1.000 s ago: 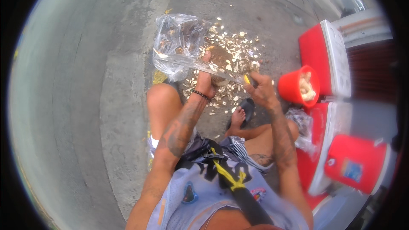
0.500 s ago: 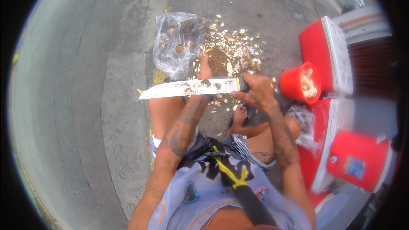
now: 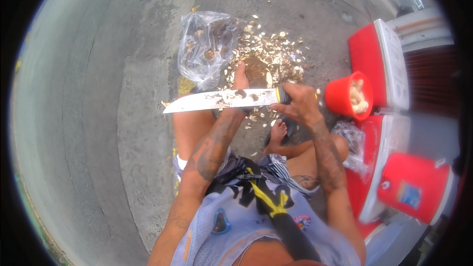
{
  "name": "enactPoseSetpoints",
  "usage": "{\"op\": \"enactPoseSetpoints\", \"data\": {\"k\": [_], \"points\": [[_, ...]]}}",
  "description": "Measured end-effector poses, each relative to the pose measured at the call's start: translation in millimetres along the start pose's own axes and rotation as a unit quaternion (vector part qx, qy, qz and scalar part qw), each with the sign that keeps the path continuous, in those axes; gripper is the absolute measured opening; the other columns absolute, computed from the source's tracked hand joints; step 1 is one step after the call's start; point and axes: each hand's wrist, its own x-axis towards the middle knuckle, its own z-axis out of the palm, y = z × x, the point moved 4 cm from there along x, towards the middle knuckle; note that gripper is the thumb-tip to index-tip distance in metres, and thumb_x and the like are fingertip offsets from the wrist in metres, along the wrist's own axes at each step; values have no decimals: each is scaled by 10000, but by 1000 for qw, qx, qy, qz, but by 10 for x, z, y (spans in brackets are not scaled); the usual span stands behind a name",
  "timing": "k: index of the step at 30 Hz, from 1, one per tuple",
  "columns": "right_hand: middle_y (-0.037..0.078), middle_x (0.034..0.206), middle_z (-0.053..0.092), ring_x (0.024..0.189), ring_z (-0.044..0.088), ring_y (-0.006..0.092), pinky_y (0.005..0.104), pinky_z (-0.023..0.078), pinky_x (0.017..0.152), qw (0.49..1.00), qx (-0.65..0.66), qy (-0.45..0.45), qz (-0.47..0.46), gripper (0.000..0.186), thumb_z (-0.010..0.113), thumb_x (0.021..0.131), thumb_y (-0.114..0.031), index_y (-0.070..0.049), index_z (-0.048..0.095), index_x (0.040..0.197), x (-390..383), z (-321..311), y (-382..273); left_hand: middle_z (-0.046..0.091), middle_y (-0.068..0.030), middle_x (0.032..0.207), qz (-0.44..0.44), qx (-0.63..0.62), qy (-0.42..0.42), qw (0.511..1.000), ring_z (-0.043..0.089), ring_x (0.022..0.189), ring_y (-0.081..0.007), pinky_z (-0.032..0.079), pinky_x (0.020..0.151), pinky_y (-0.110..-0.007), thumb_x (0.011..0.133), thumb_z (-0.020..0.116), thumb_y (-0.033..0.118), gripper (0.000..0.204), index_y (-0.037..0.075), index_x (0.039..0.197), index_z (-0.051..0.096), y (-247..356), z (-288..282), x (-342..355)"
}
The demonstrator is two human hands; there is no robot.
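My right hand [image 3: 302, 104] is wrapped around the black-and-yellow handle of a long, wide-bladed knife [image 3: 207, 100]. The blade lies level across my view and points left, with brown smears and bits stuck to it. Behind the blade is my left hand [image 3: 240, 78], its thumb stretched away from me; the blade hides the other fingers and whatever they may hold. Just right of that thumb is a round brown piece [image 3: 256, 70], perhaps a block, with a pale oval slice [image 3: 269, 79] at its edge. Pale shavings [image 3: 281, 51] are scattered around it.
A clear plastic bag [image 3: 204, 49] with brown pieces lies beyond my left hand. On the right stand a red bucket [image 3: 337, 97] of peeled pale pieces, a red-and-white cooler [image 3: 362, 64] and a red jug [image 3: 409, 184]. My bare foot [image 3: 279, 130] is below the knife handle.
The knife and my right hand have shifted very slightly to the right and away from me. My left hand stays behind the blade.
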Motion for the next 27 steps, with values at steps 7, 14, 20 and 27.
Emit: {"op": "enactPoseSetpoints", "data": {"k": [7, 14, 20, 27], "points": [[107, 661, 584, 574, 607, 290, 400, 483, 544, 1000, -1, 5, -13, 645, 733, 746, -670, -59, 529, 722, 34, -5, 12, 610, -94, 1200, 7, 30, 11, 999, 600, 1088, -217, 505, 932, -392, 1062, 346, 462, 500, 68, 1313, 524, 45, 17, 33], [103, 655, 593, 583, 615, 286, 397, 484, 553, 998, -5, 25, 53, 654, 728, 739, -686, -56, 552, 732, -51, -47, 110, 627, -81, 1145, 21, -28, 25, 999, 636, 981, -198, 562, 767, -365, 1057, 344, 472, 498, 75, 1292, 533, -72, -222, 242], [100, 644, 588, 579, 614, 276, 391, 476, 543, 995, -19, 21, 91, 677, 723, 733, -701, -50, 538, 705, -146, -48, 235, 642, -73, 1116, 27, -21, 56, 998, 650, 921, -190, 567, 699, -347, 1055, 340, 490, 502, 85, 1260, 557, -150, -404, 370], [110, 669, 592, 592, 622, 287, 409, 472, 538, 999, -33, 39, -7, 637, 723, 764, -665, -59, 536, 702, -106, 80, 140, 643, -75, 1125, -21, -35, -6, 999, 649, 996, -201, 560, 848, -366, 1044, 365, 515, 522, 85, 1265, 561, -222, -200, 226]]}}
